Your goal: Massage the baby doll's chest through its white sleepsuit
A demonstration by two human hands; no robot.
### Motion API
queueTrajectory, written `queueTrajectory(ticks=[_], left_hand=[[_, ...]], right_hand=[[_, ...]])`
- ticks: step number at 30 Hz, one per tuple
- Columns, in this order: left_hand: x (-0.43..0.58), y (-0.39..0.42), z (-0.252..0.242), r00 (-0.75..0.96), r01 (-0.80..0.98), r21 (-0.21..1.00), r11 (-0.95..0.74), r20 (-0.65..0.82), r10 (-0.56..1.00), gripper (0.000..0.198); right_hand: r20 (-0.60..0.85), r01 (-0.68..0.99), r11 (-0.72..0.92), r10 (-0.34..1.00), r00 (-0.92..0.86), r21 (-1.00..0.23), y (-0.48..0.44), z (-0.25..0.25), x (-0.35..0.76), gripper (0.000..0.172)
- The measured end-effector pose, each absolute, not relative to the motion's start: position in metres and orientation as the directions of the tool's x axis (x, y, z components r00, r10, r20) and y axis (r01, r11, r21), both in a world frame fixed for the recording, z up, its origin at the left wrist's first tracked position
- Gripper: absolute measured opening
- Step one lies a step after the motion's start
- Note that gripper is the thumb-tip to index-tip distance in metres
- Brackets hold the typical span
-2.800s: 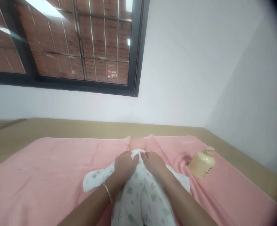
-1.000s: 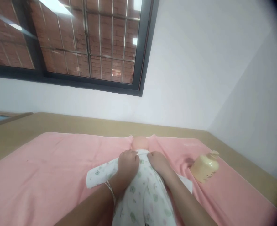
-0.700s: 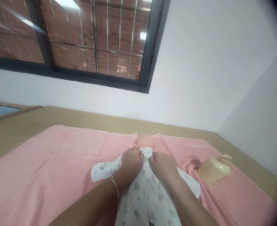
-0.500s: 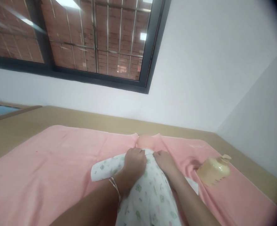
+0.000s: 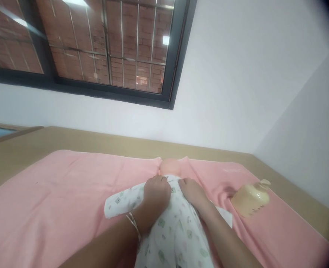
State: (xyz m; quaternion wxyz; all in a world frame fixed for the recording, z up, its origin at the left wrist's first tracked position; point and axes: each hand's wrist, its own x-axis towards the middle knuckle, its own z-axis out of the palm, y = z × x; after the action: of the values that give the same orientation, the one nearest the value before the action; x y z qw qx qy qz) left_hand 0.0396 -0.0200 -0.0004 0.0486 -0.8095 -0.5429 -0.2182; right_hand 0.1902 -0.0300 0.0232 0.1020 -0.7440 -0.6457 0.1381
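Note:
A white baby garment (image 5: 178,230) with small green prints lies on a doll, long sleeves out to the sides. Only the doll's smooth, rounded head (image 5: 170,166) shows above the collar; its body is covered. My left hand (image 5: 157,191), with a bracelet at the wrist, is closed on the cloth just below the neck, at the left of the front. Opposite it, my right hand (image 5: 194,193) has its fingers curled onto the garment's right upper edge. The fingertips of both hands are largely hidden.
A pink blanket (image 5: 75,186) is spread beneath the doll, with folds on the right. On it, right of my hand, lies a yellowish baby bottle (image 5: 249,199). The tan board edge (image 5: 111,139) meets a white wall with a dark-framed window (image 5: 167,89) above.
The view has shifted slightly, so everything sits a little further left. Both hands stay at the garment's neck with hardly any visible movement.

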Motion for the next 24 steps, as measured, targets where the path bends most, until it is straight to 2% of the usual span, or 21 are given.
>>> queueTrajectory(ticks=[2, 5, 8, 12, 15, 17, 20, 22, 24], left_hand=[[0.039, -0.017, -0.001, 0.224, 0.914, 0.238, -0.328, 0.376, 0.899, 0.026], [0.037, -0.011, -0.002, 0.153, 0.909, 0.33, -0.254, 0.301, 0.941, 0.031], [0.036, -0.008, -0.002, 0.191, 0.898, 0.324, -0.297, 0.321, 0.928, 0.032], [0.039, -0.013, -0.001, 0.255, 0.896, 0.242, -0.373, 0.408, 0.877, 0.029], [0.04, -0.016, 0.001, 0.213, 0.91, 0.256, -0.325, 0.382, 0.899, 0.029], [0.038, -0.015, 0.003, 0.167, 0.915, 0.311, -0.256, 0.284, 0.944, 0.032], [0.034, -0.012, 0.004, 0.167, 0.909, 0.353, -0.222, 0.18, 0.97, 0.039], [0.033, -0.011, 0.004, 0.192, 0.915, 0.314, -0.255, 0.217, 0.957, 0.041], [0.035, -0.012, 0.002, 0.252, 0.917, 0.23, -0.327, 0.3, 0.92, 0.039]], right_hand=[[-0.055, 0.943, -0.124, 0.992, 0.113, -0.308, -0.035, 0.024, 0.187, 0.047], [0.04, 0.966, -0.055, 0.997, 0.068, -0.251, -0.048, 0.029, 0.173, 0.036], [0.067, 0.964, -0.047, 0.996, 0.066, -0.26, -0.05, 0.032, 0.169, 0.034], [-0.128, 0.886, -0.181, 0.982, 0.14, -0.426, -0.034, 0.029, 0.189, 0.052], [-0.21, 0.826, -0.217, 0.97, 0.122, -0.521, -0.031, 0.029, 0.198, 0.061], [-0.174, 0.875, -0.181, 0.978, 0.112, -0.45, -0.037, 0.032, 0.193, 0.06], [-0.02, 0.961, -0.043, 0.999, 0.039, -0.275, -0.052, 0.035, 0.178, 0.05], [0.06, 0.972, 0.034, 0.998, -0.021, -0.232, -0.057, 0.035, 0.172, 0.044], [0.053, 0.962, 0.023, 0.999, -0.009, -0.27, -0.055, 0.034, 0.175, 0.047]])
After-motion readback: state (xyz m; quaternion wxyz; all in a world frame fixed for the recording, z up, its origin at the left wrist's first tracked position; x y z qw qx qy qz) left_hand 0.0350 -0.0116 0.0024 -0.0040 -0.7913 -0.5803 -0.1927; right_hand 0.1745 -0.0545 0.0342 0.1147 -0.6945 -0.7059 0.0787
